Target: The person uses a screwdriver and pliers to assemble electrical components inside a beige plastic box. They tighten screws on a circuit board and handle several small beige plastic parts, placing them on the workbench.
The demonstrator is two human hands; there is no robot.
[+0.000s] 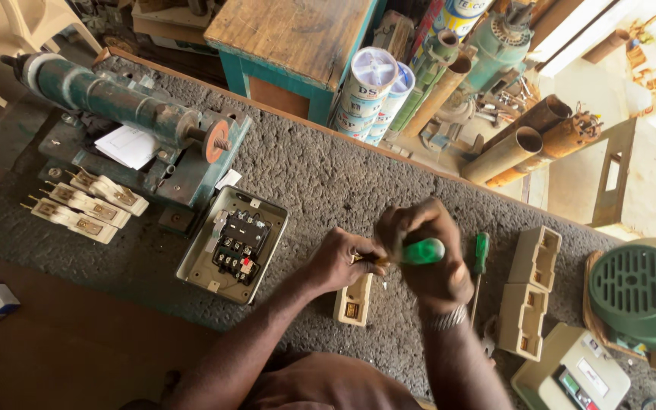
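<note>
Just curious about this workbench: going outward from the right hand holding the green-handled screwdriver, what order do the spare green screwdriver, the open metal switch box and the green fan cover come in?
From the right hand:
1. Spare green screwdriver, just right.
2. Green fan cover, far right.
3. Open metal switch box, left, roughly as far; too close to call.

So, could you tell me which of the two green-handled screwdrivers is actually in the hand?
The screwdriver gripped in the right hand, its tip at the cream block under the left hand. The other screwdriver lies untouched on the bench just right of that hand.
</note>
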